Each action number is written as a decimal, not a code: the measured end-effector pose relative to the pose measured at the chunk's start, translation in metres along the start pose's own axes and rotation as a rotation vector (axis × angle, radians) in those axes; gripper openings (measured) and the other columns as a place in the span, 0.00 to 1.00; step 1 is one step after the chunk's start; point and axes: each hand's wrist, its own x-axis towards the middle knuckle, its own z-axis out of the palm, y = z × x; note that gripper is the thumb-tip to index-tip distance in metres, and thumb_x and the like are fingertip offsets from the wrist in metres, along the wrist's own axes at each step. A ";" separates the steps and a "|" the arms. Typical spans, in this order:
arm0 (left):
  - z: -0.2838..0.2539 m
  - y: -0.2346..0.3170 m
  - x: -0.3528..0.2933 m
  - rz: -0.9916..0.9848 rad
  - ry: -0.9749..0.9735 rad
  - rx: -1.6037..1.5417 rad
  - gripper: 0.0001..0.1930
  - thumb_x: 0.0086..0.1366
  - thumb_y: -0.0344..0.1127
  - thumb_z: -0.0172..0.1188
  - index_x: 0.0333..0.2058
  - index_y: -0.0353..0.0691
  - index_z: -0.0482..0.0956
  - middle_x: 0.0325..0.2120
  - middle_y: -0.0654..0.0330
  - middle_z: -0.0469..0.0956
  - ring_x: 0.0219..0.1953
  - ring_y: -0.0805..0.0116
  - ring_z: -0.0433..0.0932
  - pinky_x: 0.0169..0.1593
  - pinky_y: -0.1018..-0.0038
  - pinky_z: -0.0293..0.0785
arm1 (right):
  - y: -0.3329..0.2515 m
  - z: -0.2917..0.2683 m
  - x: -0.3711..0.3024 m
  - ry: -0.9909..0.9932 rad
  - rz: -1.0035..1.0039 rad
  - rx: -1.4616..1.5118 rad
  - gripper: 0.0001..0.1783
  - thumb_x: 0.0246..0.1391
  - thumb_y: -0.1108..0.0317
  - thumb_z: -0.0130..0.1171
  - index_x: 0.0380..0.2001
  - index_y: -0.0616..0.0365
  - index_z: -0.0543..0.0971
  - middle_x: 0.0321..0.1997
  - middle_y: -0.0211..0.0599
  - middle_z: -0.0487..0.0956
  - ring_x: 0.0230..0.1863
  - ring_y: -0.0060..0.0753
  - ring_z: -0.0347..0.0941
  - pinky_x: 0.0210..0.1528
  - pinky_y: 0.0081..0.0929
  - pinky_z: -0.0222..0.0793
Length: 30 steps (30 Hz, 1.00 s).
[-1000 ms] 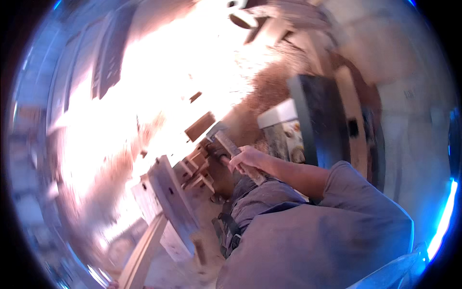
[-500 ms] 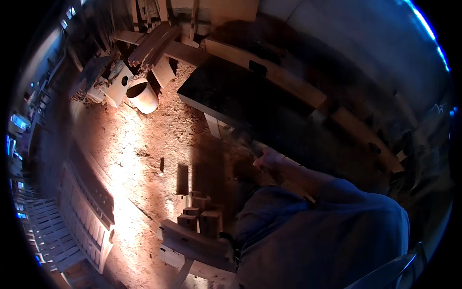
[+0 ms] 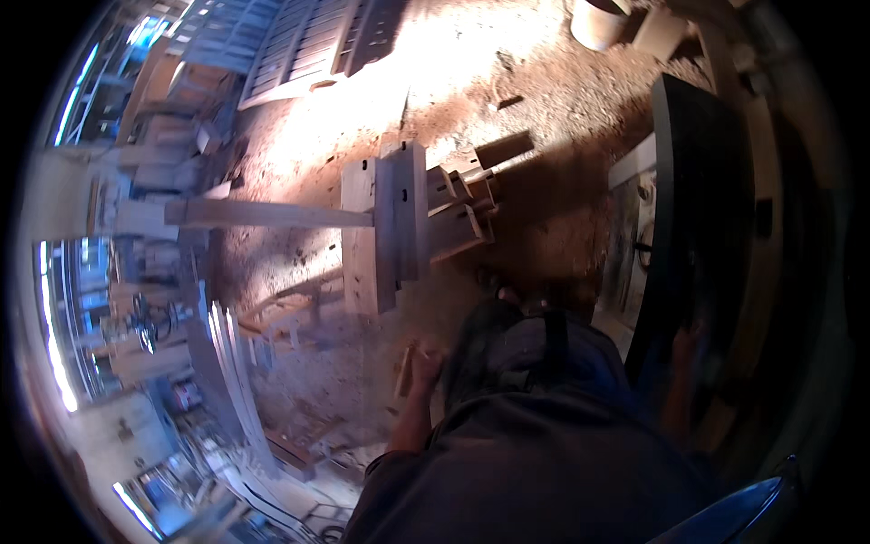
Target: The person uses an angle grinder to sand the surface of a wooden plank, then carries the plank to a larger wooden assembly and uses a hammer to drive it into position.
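Observation:
My left hand [image 3: 424, 370] hangs low beside my leg, its fingers closed round a short, narrow wooden piece [image 3: 403, 372]. The far end of that piece is too dim to make out. My right hand [image 3: 687, 346] is in deep shadow and blurred, over or beside the long dark-topped bench [image 3: 666, 218] on my right. Its fingers cannot be read, and I cannot tell if it touches the top. Ahead of me lie thick slotted timber beams [image 3: 358, 236], with several shorter mortised blocks [image 3: 456, 231] against them.
A long plank [image 3: 272, 214] runs left from the beams. Slatted wooden panels [image 3: 304, 45] and a pale bucket [image 3: 598, 23] stand farther off on the shavings-strewn floor [image 3: 435, 82]. Long pale strips [image 3: 237, 381] lean at the left, near stacked timber.
My view has swung round, so the beams, slatted panels and bench sit elsewhere in the picture. My left hand with the wooden piece now shows clearly. Earlier a hand reached to the bench's edge.

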 end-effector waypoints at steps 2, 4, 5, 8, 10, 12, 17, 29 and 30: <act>0.023 -0.060 -0.073 -0.074 -0.043 0.218 0.20 0.62 0.41 0.64 0.46 0.30 0.78 0.36 0.47 0.83 0.41 0.60 0.82 0.43 0.65 0.77 | -0.089 -0.035 -0.017 -0.082 -0.061 -0.046 0.31 0.59 0.66 0.56 0.65 0.61 0.65 0.65 0.56 0.70 0.66 0.59 0.65 0.67 0.48 0.61; 0.048 -0.057 -0.119 -0.131 -0.122 0.093 0.22 0.61 0.42 0.65 0.51 0.35 0.78 0.40 0.45 0.83 0.45 0.59 0.83 0.47 0.65 0.77 | -0.107 -0.058 -0.016 -0.049 -0.132 -0.159 0.35 0.58 0.68 0.56 0.68 0.60 0.62 0.66 0.56 0.68 0.67 0.63 0.63 0.67 0.51 0.61; 0.054 -0.062 -0.142 -0.209 -0.063 0.036 0.23 0.61 0.41 0.64 0.52 0.36 0.78 0.39 0.46 0.83 0.45 0.60 0.83 0.46 0.64 0.77 | -0.114 -0.062 -0.016 -0.051 -0.141 -0.180 0.36 0.57 0.68 0.56 0.69 0.59 0.60 0.66 0.57 0.68 0.66 0.63 0.63 0.66 0.51 0.61; 0.057 -0.096 -0.209 -0.169 0.041 0.160 0.26 0.62 0.39 0.63 0.56 0.34 0.75 0.37 0.48 0.84 0.42 0.61 0.83 0.44 0.64 0.78 | -0.134 -0.075 -0.027 -0.028 -0.158 -0.227 0.39 0.55 0.70 0.55 0.70 0.56 0.58 0.65 0.57 0.67 0.63 0.63 0.64 0.64 0.54 0.61; 0.052 -0.117 -0.235 -0.008 0.073 0.381 0.29 0.61 0.37 0.63 0.59 0.30 0.72 0.36 0.49 0.84 0.39 0.63 0.83 0.42 0.66 0.78 | -0.140 -0.075 -0.030 0.039 -0.148 -0.223 0.39 0.54 0.71 0.54 0.70 0.55 0.57 0.63 0.57 0.67 0.60 0.62 0.66 0.61 0.57 0.61; 0.067 -0.114 -0.252 -0.328 0.207 0.062 0.31 0.61 0.34 0.63 0.62 0.27 0.69 0.36 0.51 0.84 0.35 0.65 0.83 0.40 0.68 0.78 | -0.148 -0.080 -0.030 0.003 -0.092 -0.301 0.39 0.53 0.71 0.54 0.70 0.53 0.57 0.61 0.55 0.68 0.59 0.60 0.66 0.60 0.57 0.61; 0.113 -0.104 -0.272 -0.595 0.346 -0.401 0.34 0.60 0.33 0.63 0.63 0.24 0.66 0.35 0.53 0.84 0.33 0.68 0.82 0.40 0.72 0.78 | -0.143 -0.069 -0.023 0.054 -0.127 -0.384 0.39 0.52 0.73 0.54 0.69 0.53 0.58 0.57 0.51 0.69 0.57 0.58 0.65 0.58 0.57 0.62; 0.151 -0.187 -0.398 -0.559 0.501 -0.514 0.33 0.60 0.39 0.61 0.62 0.28 0.69 0.43 0.46 0.83 0.44 0.56 0.83 0.51 0.66 0.77 | -0.114 -0.037 0.014 0.034 -0.445 -0.377 0.26 0.48 0.66 0.57 0.51 0.66 0.74 0.44 0.58 0.80 0.46 0.59 0.78 0.51 0.50 0.74; 0.149 -0.213 -0.404 -0.620 0.508 -0.497 0.33 0.60 0.40 0.61 0.62 0.29 0.69 0.44 0.45 0.83 0.45 0.54 0.83 0.52 0.65 0.77 | -0.076 -0.026 0.037 -0.031 -0.505 -0.396 0.26 0.46 0.68 0.58 0.51 0.65 0.75 0.44 0.58 0.80 0.45 0.57 0.79 0.49 0.47 0.75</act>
